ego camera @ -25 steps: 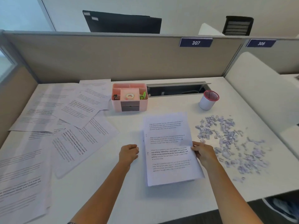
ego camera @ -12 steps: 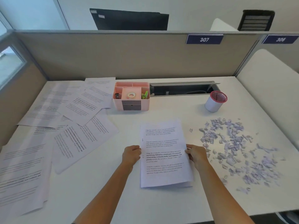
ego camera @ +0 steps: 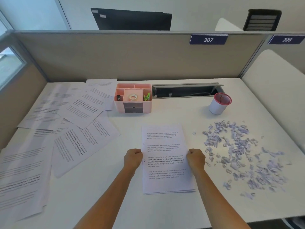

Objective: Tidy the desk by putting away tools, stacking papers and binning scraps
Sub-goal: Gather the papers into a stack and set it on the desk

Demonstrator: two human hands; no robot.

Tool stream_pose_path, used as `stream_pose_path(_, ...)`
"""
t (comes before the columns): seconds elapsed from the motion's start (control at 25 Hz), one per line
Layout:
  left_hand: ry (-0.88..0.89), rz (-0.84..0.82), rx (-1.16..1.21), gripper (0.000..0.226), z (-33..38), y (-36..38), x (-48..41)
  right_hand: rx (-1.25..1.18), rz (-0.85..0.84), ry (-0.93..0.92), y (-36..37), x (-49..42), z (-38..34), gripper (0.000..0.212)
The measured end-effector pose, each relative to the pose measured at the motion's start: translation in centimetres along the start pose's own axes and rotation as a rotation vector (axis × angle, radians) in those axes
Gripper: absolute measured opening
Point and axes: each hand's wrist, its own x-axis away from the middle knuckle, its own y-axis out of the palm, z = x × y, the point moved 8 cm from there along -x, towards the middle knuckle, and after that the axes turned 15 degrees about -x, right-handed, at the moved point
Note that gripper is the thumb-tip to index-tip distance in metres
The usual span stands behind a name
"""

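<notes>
Paper stack (ego camera: 165, 142) lies between left hand (ego camera: 133, 158) and right hand (ego camera: 196, 158), seemingly pinched by both.

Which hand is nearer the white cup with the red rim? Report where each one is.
Right. The right hand holds the right edge of the paper stack, nearer the person and left of the cup; the left hand holds its left edge, farther left.

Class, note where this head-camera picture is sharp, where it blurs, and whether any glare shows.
Head view: text on the paper stack is sharpest; loose sheets at the left edge smear; scraps lower right soften; lighting is even, without glare on the desk.
</notes>
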Motion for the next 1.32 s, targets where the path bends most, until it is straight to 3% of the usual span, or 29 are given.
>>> stream_pose_path(0.32,0.048,-0.002,-0.028,0.045,0.3,-1.8,0.7,0.111,0.003,0.007,0.8,0.2,-0.7,0.043)
stream_pose_path(0.6,0.042,0.154,-0.033,0.039,-2.9,-9.3,0.6,0.116,-0.032,-0.123,5.5,2.1,-5.3,0.047)
stream_pose_path(0.92,0.021,0.303,-0.037,0.037,-10.3,-21.3,1.2,0.263,-0.262,-0.317,19.8,10.9,-10.2,0.032)
stream_pose_path(1.16,-0.016,0.399,-0.162,0.039,-17.3,-30.7,0.8,0.491,-0.525,-0.587,33.6,20.5,-12.5,0.044)
stream_pose_path(1.32,-0.004,0.44,-0.374,0.043,-20.3,-34.2,0.5,0.67,-0.591,-0.748,39.7,24.4,-12.7,0.048)
